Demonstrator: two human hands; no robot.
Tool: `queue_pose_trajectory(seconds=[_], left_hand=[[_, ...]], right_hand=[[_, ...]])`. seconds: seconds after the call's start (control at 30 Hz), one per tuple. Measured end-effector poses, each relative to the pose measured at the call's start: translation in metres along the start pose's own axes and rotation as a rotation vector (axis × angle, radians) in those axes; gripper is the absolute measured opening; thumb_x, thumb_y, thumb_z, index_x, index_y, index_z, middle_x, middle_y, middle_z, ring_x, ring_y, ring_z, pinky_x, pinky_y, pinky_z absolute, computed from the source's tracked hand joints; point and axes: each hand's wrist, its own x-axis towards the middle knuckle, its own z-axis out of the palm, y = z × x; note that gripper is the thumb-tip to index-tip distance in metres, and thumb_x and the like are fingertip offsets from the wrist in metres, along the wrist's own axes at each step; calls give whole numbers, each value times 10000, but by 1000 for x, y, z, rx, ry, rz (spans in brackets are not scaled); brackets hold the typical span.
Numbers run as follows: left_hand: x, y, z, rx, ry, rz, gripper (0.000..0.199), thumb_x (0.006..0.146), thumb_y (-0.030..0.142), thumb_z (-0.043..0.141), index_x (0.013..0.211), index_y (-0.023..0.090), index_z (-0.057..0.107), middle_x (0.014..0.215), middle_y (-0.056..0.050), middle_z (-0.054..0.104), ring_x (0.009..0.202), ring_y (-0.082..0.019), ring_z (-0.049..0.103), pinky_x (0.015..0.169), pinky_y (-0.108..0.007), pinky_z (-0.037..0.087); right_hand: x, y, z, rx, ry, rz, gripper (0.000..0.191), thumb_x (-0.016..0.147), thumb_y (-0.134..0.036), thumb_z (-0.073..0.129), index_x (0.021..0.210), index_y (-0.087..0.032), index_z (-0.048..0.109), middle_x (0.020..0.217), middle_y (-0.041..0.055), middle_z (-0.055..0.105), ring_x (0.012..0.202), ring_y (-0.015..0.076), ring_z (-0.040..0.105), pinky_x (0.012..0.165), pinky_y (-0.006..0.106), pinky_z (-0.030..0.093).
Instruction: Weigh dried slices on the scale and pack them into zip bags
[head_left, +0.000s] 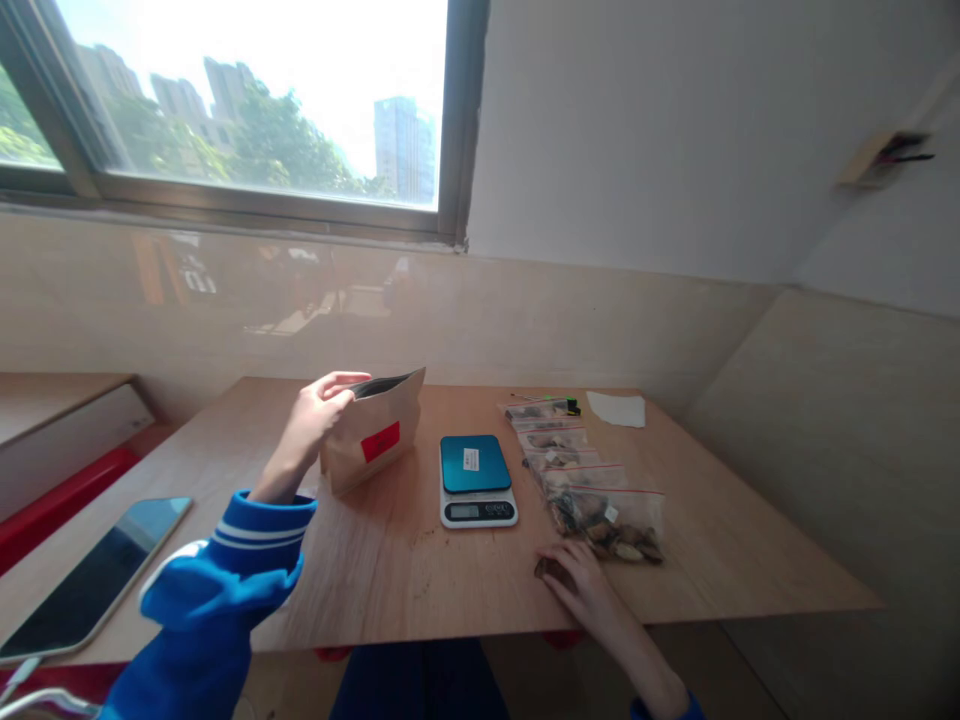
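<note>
My left hand (313,418) grips the upper left rim of a brown paper bag (352,462) with a red label. The bag stands upright and its top is parted, showing a dark inside. Low over the table's front part, my right hand (589,592) has its fingers closed around a dark brown, dried-looking piece (553,570), partly hidden by the fingers. Just beyond that hand lies a clear zip bag (637,515) of brown dried pieces. A kitchen scale (475,468) with a blue-green plate sits between the two hands, nothing but a small label on it.
Several more clear zip bags (551,440) run in an overlapping row toward the wall. White paper (616,408) lies at the back right, near a black and green item (573,406). A phone (97,575) with a cable rests at the left edge of the wooden table (390,580).
</note>
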Motion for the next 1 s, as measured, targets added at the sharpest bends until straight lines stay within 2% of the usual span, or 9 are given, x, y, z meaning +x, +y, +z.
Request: queue_pose_trajectory(seconds=[0.13, 0.3, 0.4, 0.5, 0.57, 0.6, 0.73, 0.87, 1.0], left_hand=[[-27, 3, 2, -144, -135, -21, 350, 699, 285, 586, 1010, 178, 705, 1037, -89, 741, 960, -245, 678, 834, -340, 531], [-69, -5, 16, -197, -285, 4, 343, 794, 334, 564, 1068, 179, 699, 1138, -84, 718, 1110, -255, 639, 1005, -410, 464], [-90, -14, 25, -196, -249, 62, 343, 832, 349, 562, 1112, 195, 684, 1191, -70, 697, 1185, -237, 597, 1060, -403, 421], [-101, -21, 31, -242, -171, 14, 398, 837, 359, 581, 1196, 195, 633, 1240, -75, 671, 1196, -229, 591, 1039, -388, 449], [-105, -23, 34, -252, -128, -30, 418, 829, 373, 598, 1201, 186, 629, 1246, -82, 667, 1181, -233, 601, 1021, -383, 466], [-106, -22, 35, -242, -115, -43, 411, 829, 379, 600, 1189, 185, 640, 1240, -82, 670, 1173, -235, 607, 1022, -384, 465], [-108, -13, 35, -200, 41, -42, 361, 852, 384, 569, 1138, 193, 678, 1189, -71, 698, 1147, -239, 618, 1029, -393, 448], [-114, -6, 33, -153, 301, -54, 364, 874, 393, 536, 1148, 199, 675, 1200, -73, 689, 1120, -240, 626, 984, -381, 474], [-132, -9, 42, -127, 267, -105, 357, 877, 395, 536, 1155, 224, 679, 1176, -53, 704, 1109, -246, 640, 963, -364, 496]], right_hand=[[23, -10, -4, 73, 39, -25, 194, 821, -238, 541, 846, -223, 732, 858, 74, 724, 850, 252, 664, 788, 379, 528], [113, -41, 9, 185, 141, -35, 171, 800, -245, 565, 862, -179, 711, 854, 71, 725, 724, 199, 660, 684, 335, 536], [151, -65, 21, 183, 184, -57, 145, 775, -222, 600, 868, -183, 705, 905, 75, 699, 872, 224, 649, 817, 386, 516], [151, -103, 19, 204, 336, -124, 192, 860, -212, 516, 979, -189, 665, 1055, 97, 636, 1055, 230, 580, 929, 409, 464], [138, -134, 12, 256, 446, -294, 204, 913, -174, 439, 969, -197, 635, 978, 77, 630, 979, 201, 593, 888, 372, 484], [131, -149, 9, 264, 434, -400, 218, 920, -145, 421, 969, -204, 625, 941, 65, 630, 953, 192, 597, 866, 353, 490], [115, -190, 7, 2, 73, -749, 298, 915, -74, 396, 1086, -180, 615, 1026, 93, 661, 1008, 206, 591, 877, 356, 494], [111, -208, 18, -156, -141, -670, 286, 912, -77, 402, 1081, -132, 626, 962, 103, 691, 926, 209, 625, 846, 346, 502], [120, -222, 34, -229, -328, -459, 233, 902, -97, 449, 980, -117, 667, 887, 120, 710, 839, 211, 669, 765, 322, 517]])
